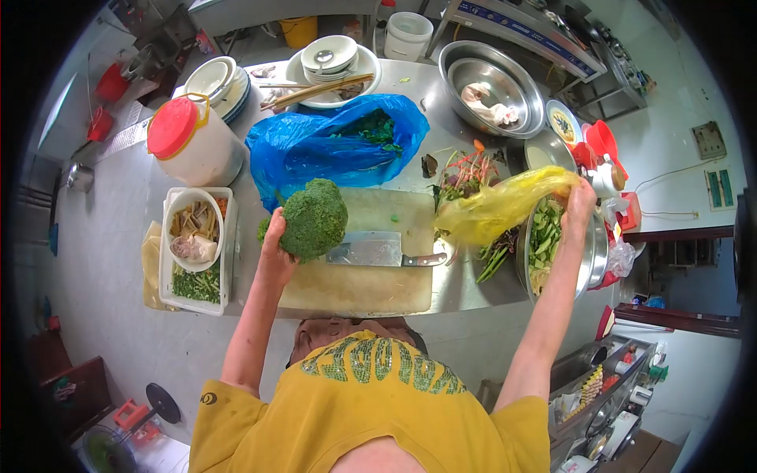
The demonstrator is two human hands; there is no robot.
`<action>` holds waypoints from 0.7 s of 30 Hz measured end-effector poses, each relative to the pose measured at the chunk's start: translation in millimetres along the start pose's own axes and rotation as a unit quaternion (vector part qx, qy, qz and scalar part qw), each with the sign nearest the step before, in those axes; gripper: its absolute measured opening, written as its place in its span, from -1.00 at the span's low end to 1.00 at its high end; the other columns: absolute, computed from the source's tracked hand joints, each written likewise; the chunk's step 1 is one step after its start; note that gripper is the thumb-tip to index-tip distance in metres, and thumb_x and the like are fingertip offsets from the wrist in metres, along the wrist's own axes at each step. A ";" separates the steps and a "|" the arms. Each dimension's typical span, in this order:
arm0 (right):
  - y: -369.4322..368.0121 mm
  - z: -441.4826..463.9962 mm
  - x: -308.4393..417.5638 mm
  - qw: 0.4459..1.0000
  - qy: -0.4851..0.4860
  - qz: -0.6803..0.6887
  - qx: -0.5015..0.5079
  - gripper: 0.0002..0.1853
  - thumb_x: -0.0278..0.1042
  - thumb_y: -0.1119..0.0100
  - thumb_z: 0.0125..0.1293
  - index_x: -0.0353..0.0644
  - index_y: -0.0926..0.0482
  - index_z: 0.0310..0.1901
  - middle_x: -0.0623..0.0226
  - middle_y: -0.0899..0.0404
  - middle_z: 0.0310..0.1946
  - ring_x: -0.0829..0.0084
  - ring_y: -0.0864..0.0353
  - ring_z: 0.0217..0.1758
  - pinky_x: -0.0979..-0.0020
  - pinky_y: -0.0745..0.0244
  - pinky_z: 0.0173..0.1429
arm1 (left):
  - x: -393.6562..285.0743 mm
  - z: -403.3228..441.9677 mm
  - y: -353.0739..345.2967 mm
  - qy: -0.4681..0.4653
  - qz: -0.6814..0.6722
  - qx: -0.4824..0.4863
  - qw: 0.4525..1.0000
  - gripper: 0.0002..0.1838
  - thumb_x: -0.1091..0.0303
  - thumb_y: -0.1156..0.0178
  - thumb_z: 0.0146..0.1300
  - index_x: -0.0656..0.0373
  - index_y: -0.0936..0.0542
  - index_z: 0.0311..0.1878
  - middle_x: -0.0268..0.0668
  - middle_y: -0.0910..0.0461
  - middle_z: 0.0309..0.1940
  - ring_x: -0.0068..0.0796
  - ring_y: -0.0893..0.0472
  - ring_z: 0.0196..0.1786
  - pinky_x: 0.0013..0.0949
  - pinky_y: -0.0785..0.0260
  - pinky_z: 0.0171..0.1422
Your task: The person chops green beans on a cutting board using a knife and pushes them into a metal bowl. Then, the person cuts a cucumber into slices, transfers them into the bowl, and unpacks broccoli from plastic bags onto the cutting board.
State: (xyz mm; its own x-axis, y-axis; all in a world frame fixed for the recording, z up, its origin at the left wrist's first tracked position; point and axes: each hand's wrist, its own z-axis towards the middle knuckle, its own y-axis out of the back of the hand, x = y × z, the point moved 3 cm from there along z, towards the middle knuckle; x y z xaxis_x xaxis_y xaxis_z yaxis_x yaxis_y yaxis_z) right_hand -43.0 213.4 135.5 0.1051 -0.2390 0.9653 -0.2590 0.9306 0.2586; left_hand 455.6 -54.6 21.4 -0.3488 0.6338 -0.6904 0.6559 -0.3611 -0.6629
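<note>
My left hand (276,251) grips a head of broccoli (315,217) above the left part of the cutting board (347,296). A cleaver (367,249) lies flat on the board, its handle pointing right. Over on the right, my right hand (580,201) is closed on one end of a yellow plastic bag (509,206), which stretches out to the left. Beneath the bag and my right forearm stands a metal bowl of sliced green vegetables (544,236). Whether the bag contains anything, I cannot tell.
Behind the board lies a blue plastic bag (303,146) with leafy greens. A white tray (229,276) with chopped food stands left, near a red-lidded jar (197,142). Stacked bowls (327,55), chopsticks (319,92) and nested metal basins (493,59) line the back. Vegetable scraps (465,177) lie right.
</note>
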 end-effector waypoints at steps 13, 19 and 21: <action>-126.4 -8.0 -108.3 0.825 0.313 -0.385 0.270 -0.14 -0.73 0.05 0.04 -0.06 -0.27 0.49 -0.05 -0.39 -0.02 -0.04 -0.42 0.13 0.17 -0.31 0.35 | 61.8 23.7 -43.0 -0.325 0.728 0.051 0.602 0.07 0.14 -0.60 -0.14 0.12 -0.25 0.47 -0.04 -0.37 0.13 -0.01 -0.38 0.28 0.21 -0.05 0.53; -103.6 -25.9 44.4 0.737 0.442 -0.495 -0.127 -0.47 -0.50 -0.14 0.24 -0.25 -0.46 0.29 0.05 -0.47 0.04 -0.01 -0.44 0.15 0.00 -0.31 0.27 | 59.6 18.2 -40.4 -0.337 0.690 0.026 0.640 0.14 0.12 -0.58 -0.09 0.27 -0.14 0.51 0.02 -0.30 0.32 0.05 -0.28 0.44 0.24 0.00 0.56; -105.0 -62.3 77.1 0.734 0.529 -0.397 -0.156 -0.60 -0.55 -0.12 0.27 -0.24 -0.57 0.16 0.11 -0.51 0.01 0.10 -0.49 0.12 0.07 -0.37 0.23 | 57.2 12.3 -36.4 -0.345 0.676 0.025 0.650 0.12 0.12 -0.57 -0.06 0.28 -0.14 0.51 0.02 -0.29 0.35 0.06 -0.25 0.47 0.19 -0.04 0.55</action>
State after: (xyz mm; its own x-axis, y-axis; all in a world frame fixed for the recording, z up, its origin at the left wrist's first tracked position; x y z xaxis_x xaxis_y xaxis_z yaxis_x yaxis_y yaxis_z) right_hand 52.1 114.6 180.5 0.8335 -0.5442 -0.0959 0.5016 0.6723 0.5445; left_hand 403.5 -13.6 2.4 0.2961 -0.7387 -0.6055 0.6585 -0.3013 0.6896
